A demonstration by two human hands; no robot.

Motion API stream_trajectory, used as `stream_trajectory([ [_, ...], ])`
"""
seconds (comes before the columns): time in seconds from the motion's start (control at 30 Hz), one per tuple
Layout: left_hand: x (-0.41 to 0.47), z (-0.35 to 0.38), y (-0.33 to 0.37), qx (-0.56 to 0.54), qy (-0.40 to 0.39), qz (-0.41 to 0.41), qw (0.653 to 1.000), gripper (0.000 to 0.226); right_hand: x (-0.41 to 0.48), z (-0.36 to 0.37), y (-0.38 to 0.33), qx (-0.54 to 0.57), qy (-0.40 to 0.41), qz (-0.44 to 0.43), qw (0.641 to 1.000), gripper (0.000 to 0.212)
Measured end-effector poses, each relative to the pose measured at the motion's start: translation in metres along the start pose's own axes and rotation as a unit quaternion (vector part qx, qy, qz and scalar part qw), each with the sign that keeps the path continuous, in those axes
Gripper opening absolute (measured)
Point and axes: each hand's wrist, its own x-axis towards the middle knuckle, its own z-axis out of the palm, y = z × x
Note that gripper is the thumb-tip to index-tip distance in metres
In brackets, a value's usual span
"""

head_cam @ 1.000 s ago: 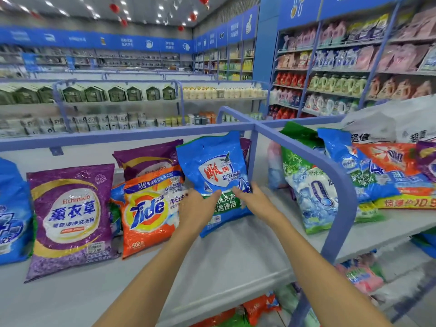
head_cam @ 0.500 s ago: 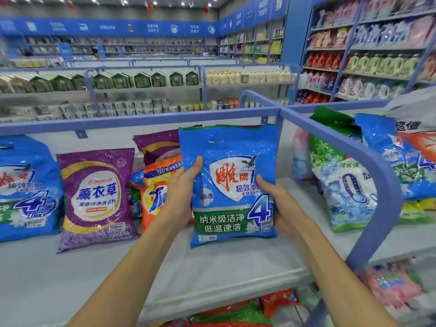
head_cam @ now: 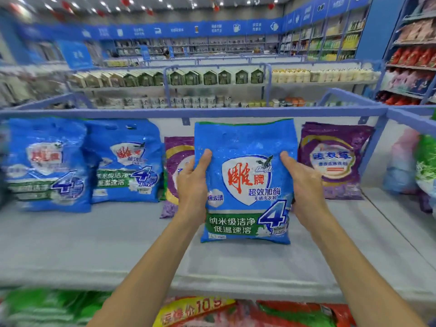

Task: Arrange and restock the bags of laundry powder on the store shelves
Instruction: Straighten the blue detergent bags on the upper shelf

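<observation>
I hold a blue bag of laundry powder (head_cam: 245, 185) upright in front of me, above the grey shelf (head_cam: 94, 244). My left hand (head_cam: 192, 185) grips its left edge with the thumb on the front. My right hand (head_cam: 304, 185) grips the right edge the same way. Two matching blue bags (head_cam: 47, 164) (head_cam: 125, 161) lean against the shelf's back at the left. A purple bag (head_cam: 175, 175) stands partly hidden behind my left hand. Another purple bag (head_cam: 335, 159) leans at the right.
A blue rail (head_cam: 188, 112) runs along the shelf's back, and a blue divider (head_cam: 405, 119) bounds it at the right, with green and pink bags (head_cam: 424, 166) beyond. Orange and green bags (head_cam: 212, 312) lie on the lower shelf. More store shelving stands behind.
Both hands lifted the blue bag off the shelf's right end and carried it left. The view swung left, so the two blue bags at the left came into sight.
</observation>
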Motion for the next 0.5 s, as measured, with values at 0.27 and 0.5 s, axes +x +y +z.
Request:
stream_trajectory([
  [0.27,0.036,-0.113,0.06,0.004,0.017,0.011,1.0,0.059,-0.011,0.123,0.024,-0.003,0.009,-0.059,0.998,0.028],
  [0.5,0.069,-0.212,0.108,0.033,0.011,0.026,0.999,0.016,-0.027,0.233,0.054,-0.05,-0.003,-0.041,0.998,0.027],
])
